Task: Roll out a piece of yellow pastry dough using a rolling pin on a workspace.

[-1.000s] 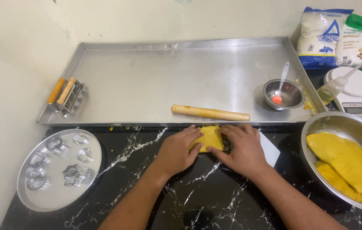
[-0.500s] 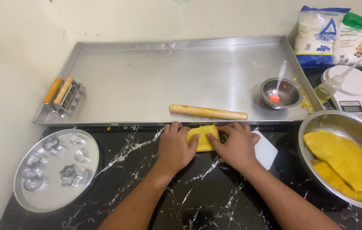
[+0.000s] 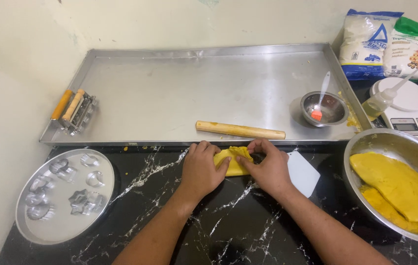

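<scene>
A lump of yellow dough (image 3: 233, 161) lies on the black marble counter (image 3: 219, 225), just in front of the big steel tray (image 3: 169, 93). My left hand (image 3: 200, 169) presses against its left side with the fingers curled over it. From the right, my right hand (image 3: 268, 167) covers the dough, fingertips pinching its top edge. A wooden rolling pin (image 3: 240, 130) rests on the tray right behind both hands.
A white scraper (image 3: 303, 172) lies by my right hand. A steel bowl (image 3: 366, 147) of yellow dough stands at the right, with a scale (image 3: 415, 118), squeeze bottle (image 3: 383, 100) and two bags behind. A small bowl holds a brush (image 3: 319, 105). A plate of metal cutters (image 3: 61, 196) is at left.
Both hands have worked the dough, folding it from a squarer piece into a longer, lower roll. The hands stay close together on it.
</scene>
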